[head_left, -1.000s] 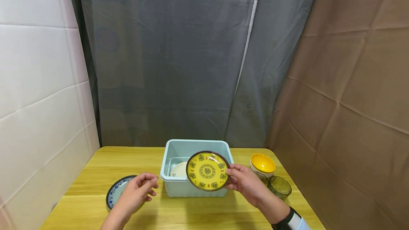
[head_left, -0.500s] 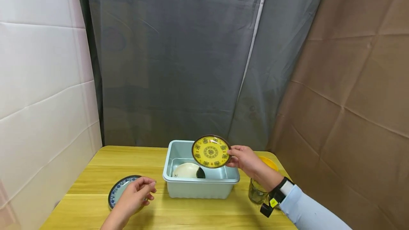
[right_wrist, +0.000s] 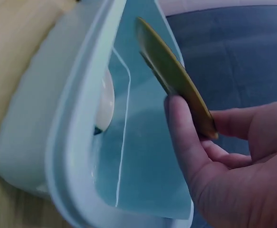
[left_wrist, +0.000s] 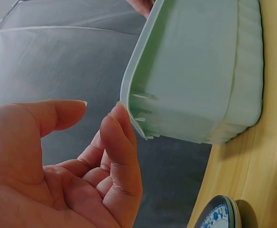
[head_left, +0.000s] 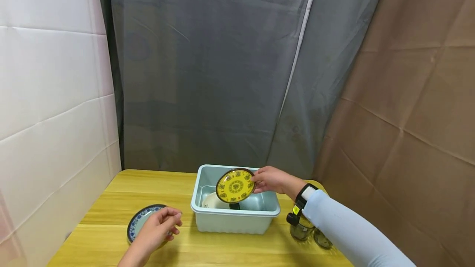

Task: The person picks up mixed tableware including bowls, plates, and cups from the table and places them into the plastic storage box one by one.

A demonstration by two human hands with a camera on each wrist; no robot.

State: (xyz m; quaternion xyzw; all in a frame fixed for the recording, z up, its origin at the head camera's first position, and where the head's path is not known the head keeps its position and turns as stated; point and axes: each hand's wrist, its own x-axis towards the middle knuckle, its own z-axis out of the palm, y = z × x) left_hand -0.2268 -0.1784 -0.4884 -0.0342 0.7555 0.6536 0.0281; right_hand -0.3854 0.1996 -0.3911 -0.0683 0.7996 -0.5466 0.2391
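While a white dish is partly hidden by the yellow plate, pinched in right hand, patterned face tilted toward head view, left hand relaxed.

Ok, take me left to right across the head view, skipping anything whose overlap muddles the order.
White curtain, blue-patterned plate, yellow plate, right hand, dark glass, second dark glass, brown curtain.
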